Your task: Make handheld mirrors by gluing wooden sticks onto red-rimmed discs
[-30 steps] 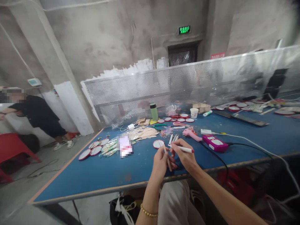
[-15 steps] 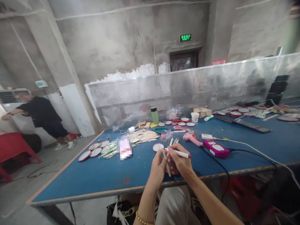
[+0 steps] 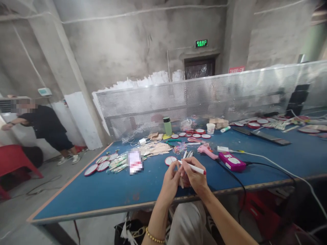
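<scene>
My left hand (image 3: 170, 178) is closed around a flat wooden stick (image 3: 182, 182), which sticks out below the fingers. In my right hand (image 3: 193, 175) is a white marker with a red end (image 3: 198, 169); its tip points left, close to the top of the stick. The two hands are side by side above the near part of the blue table. Just beyond them lies a round white disc with a red rim (image 3: 170, 161). A few white and grey pens (image 3: 188, 154) rest behind my right hand, partly covered by it.
To the right are a purple box (image 3: 232, 161) with a black cable and a pink glue gun (image 3: 208, 151). Wooden sticks (image 3: 158, 148) are heaped at the left. A green bottle (image 3: 167, 126) and a paper cup (image 3: 211, 129) stand behind. One person (image 3: 48, 122) is at far left.
The stick has turned more upright and shows less below my hands. Both hands stay close together, and the view has shifted slightly.
</scene>
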